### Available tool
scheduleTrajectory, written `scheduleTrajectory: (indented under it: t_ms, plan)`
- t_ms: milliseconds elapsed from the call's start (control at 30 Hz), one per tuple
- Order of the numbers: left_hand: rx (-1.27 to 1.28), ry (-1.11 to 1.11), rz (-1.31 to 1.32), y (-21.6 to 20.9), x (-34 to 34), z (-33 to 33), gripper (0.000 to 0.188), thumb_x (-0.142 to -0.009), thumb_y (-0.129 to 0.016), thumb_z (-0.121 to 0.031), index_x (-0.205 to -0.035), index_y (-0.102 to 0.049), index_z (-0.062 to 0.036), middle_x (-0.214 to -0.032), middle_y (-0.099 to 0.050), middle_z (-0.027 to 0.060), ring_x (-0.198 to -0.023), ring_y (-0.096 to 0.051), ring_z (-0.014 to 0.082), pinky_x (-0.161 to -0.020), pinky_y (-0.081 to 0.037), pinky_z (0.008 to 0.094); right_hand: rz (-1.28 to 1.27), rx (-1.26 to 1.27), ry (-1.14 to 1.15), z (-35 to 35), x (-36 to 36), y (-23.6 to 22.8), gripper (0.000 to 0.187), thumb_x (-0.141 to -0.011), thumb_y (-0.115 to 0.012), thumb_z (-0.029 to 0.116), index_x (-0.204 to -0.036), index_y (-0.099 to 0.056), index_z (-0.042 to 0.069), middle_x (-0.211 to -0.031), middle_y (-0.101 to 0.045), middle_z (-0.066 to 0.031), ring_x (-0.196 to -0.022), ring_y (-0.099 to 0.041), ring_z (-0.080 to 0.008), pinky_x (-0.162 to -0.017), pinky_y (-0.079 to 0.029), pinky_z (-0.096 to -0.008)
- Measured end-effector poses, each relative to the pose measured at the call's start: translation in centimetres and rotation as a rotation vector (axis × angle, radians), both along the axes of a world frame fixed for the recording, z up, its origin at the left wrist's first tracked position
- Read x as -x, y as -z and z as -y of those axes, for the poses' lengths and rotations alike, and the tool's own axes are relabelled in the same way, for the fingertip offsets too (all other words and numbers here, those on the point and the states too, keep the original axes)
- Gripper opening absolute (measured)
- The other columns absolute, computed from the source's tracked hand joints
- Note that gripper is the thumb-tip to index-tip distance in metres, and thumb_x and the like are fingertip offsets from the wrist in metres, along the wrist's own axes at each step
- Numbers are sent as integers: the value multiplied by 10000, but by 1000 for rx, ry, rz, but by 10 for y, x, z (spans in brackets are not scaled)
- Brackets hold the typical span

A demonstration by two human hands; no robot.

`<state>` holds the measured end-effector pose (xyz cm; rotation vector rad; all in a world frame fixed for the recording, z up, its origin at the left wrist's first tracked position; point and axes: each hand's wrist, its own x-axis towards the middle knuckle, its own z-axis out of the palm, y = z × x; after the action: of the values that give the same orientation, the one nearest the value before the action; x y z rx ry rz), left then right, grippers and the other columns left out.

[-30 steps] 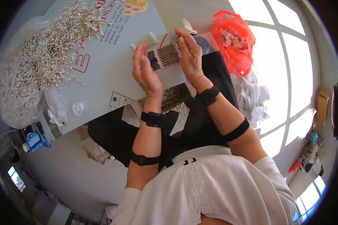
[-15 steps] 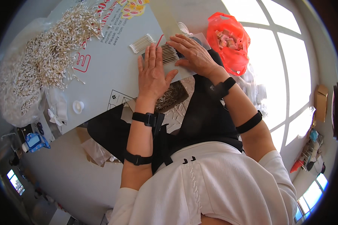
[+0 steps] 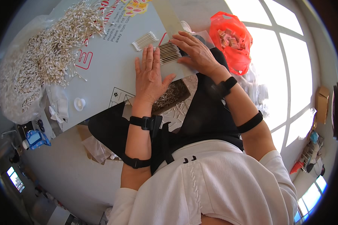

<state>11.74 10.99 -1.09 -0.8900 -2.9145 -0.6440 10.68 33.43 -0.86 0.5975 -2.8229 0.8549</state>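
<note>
A row of cotton swabs lies side by side on the table, between my two hands. My left hand rests flat at the row's left end, fingers stretched out and thumb apart. At the other end is my right hand, its fingers extended and the thumb spread near the swab tips. Neither hand has anything gripped in it. Just beyond my left fingertips a second, smaller group of white cotton swabs lies lined up. A big heap of loose cotton swabs covers the table's left side.
The grey table carries a small white round container and yellow packets. Below its near edge stands a box of swabs by my lap. A red plastic bag with pink packets hangs at the right.
My left hand has shifted slightly left, away from the row, showing more of the swabs. My right hand stays at the row's right end. The whole view has moved a little.
</note>
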Motion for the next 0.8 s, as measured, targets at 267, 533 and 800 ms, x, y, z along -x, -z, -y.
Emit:
scheduleTrajectory:
  t_ms: [267, 533, 800]
  plan:
    - [-106, -93, -65, -2, 7, 10, 722, -788, -721, -196, -1419, -401, -53, -1488, -383, 139, -1400, -333, 319, -1137, -242, 481, -111, -1, 79, 3, -3, -8, 514, -726, -763, 164, -1218, -623, 110, -1314, -571, -76, -1293, -470, -279, -1056, -424, -384]
    - [-312, -205, -171, -1, -7, 8, 360, -683, -701, 28, -1013, -594, -68, -1042, -584, 72, -1092, -544, 292, -963, -376, 422, -159, 104, 31, 34, -12, -1, 110, -731, -717, 113, -746, -610, 95, -803, -547, -41, -815, -561, -253, -721, -495, -379]
    - [-317, -220, -148, 6, -11, 9, 325, -688, -694, 21, -985, -605, -77, -1005, -580, 60, -1058, -546, 289, -922, -389, 424, -164, 10, -4, 41, -10, 11, 116, -745, -698, 95, -815, -607, 82, -832, -534, -53, -835, -549, -266, -727, -486, -385]
